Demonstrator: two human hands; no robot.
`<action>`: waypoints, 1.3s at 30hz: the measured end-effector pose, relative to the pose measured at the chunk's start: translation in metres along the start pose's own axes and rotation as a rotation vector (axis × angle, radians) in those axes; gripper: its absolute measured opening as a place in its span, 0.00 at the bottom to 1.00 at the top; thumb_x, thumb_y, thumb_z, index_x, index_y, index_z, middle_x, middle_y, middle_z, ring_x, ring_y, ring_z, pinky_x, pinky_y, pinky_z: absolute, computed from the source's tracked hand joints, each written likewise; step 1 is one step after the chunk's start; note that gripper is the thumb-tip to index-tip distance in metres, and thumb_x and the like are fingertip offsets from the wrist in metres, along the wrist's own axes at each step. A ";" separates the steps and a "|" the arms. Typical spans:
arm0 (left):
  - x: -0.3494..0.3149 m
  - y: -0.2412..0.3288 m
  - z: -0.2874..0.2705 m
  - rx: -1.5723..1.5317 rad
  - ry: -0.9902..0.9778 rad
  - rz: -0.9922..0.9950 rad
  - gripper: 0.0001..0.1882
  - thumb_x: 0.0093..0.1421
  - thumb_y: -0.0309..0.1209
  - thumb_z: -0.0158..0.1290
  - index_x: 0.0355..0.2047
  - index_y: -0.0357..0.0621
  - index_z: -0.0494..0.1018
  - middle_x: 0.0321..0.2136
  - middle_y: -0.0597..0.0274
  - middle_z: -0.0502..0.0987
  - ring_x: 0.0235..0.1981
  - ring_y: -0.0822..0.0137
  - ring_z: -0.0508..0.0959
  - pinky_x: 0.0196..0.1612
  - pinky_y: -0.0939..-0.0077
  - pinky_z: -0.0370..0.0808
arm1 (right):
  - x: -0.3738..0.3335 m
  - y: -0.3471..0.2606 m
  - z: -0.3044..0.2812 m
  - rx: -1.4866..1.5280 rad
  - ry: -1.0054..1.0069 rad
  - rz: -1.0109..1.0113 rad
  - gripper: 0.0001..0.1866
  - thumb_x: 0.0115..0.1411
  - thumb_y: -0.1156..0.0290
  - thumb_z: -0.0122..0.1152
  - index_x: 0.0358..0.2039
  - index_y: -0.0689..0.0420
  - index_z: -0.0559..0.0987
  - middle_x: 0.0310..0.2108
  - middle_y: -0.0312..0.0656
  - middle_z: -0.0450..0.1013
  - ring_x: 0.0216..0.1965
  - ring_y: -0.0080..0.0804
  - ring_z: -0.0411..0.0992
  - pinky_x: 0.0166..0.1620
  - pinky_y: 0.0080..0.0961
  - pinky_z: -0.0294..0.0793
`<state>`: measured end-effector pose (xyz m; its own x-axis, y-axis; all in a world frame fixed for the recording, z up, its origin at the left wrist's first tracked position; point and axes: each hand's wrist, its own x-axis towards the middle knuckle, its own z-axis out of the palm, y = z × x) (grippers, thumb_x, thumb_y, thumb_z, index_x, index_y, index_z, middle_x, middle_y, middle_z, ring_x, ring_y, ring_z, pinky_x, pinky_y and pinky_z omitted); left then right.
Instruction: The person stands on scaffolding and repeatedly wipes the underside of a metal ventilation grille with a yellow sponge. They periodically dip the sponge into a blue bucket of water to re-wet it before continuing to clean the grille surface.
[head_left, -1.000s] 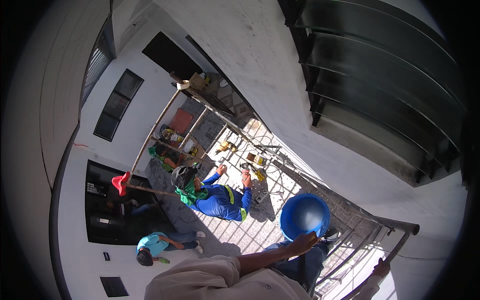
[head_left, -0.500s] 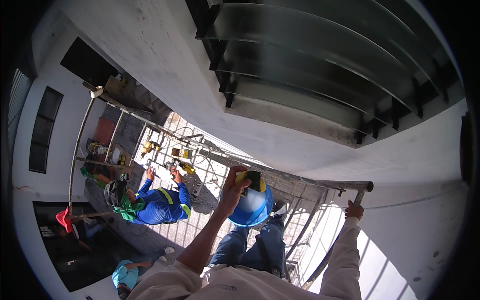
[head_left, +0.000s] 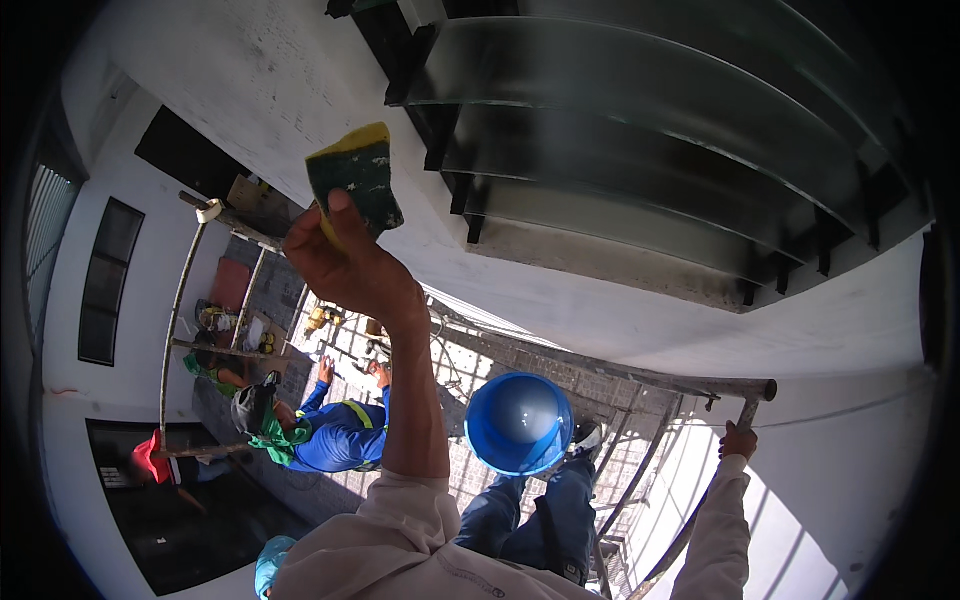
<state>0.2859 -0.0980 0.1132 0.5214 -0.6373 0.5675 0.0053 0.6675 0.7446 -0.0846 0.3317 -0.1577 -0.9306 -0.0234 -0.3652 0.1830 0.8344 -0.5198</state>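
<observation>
Raised up in front of the louvred window, my left hand (head_left: 355, 270) is closed around a yellow and dark green scouring sponge (head_left: 355, 180). The sponge is worn, with pale specks on its green side, and it is held near the white wall (head_left: 440, 235). My right hand (head_left: 738, 442) grips an upright pole (head_left: 748, 411) of the scaffold, just under a horizontal pipe. Above my feet and between the two arms is a blue bucket (head_left: 482, 425) with pale, cloudy liquid inside.
The louvred window (head_left: 640, 140) has glass slats and dark frames. A long scaffold rail (head_left: 690, 383) runs along the wall. Below, a person in blue (head_left: 335, 438) bends over tools on the paved ground. Other people are farther left, one with a red head covering (head_left: 150, 458).
My left hand has lifted the sponge from over the blue bucket, up and to the left toward the wall. My right hand keeps its grip on the pole; the view has shifted slightly.
</observation>
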 end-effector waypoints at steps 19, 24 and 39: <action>0.022 0.001 0.043 0.171 -0.091 0.351 0.10 0.54 0.20 0.59 0.35 0.40 0.71 0.38 0.58 0.78 0.36 0.70 0.78 0.32 0.75 0.75 | -0.005 -0.006 -0.002 0.007 0.007 -0.018 0.13 0.50 0.67 0.66 0.21 0.63 0.75 0.11 0.41 0.70 0.09 0.29 0.67 0.12 0.29 0.66; 0.015 -0.008 0.048 0.292 -0.187 0.353 0.09 0.52 0.17 0.58 0.32 0.40 0.71 0.32 0.60 0.76 0.32 0.68 0.78 0.30 0.75 0.76 | -0.008 -0.009 -0.003 0.012 -0.019 0.008 0.13 0.50 0.67 0.65 0.21 0.63 0.74 0.11 0.42 0.70 0.08 0.29 0.66 0.11 0.29 0.65; -0.005 -0.003 0.006 0.491 0.007 0.681 0.25 0.49 0.20 0.56 0.50 0.34 0.64 0.36 0.56 0.71 0.35 0.68 0.74 0.37 0.73 0.74 | -0.001 -0.002 -0.006 0.127 -0.105 0.019 0.12 0.52 0.69 0.63 0.21 0.64 0.72 0.10 0.41 0.68 0.07 0.30 0.65 0.08 0.26 0.61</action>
<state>0.2781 -0.0993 0.1104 0.2814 -0.1523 0.9474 -0.6834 0.6612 0.3093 -0.0860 0.3330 -0.1514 -0.8897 -0.0709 -0.4511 0.2454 0.7589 -0.6033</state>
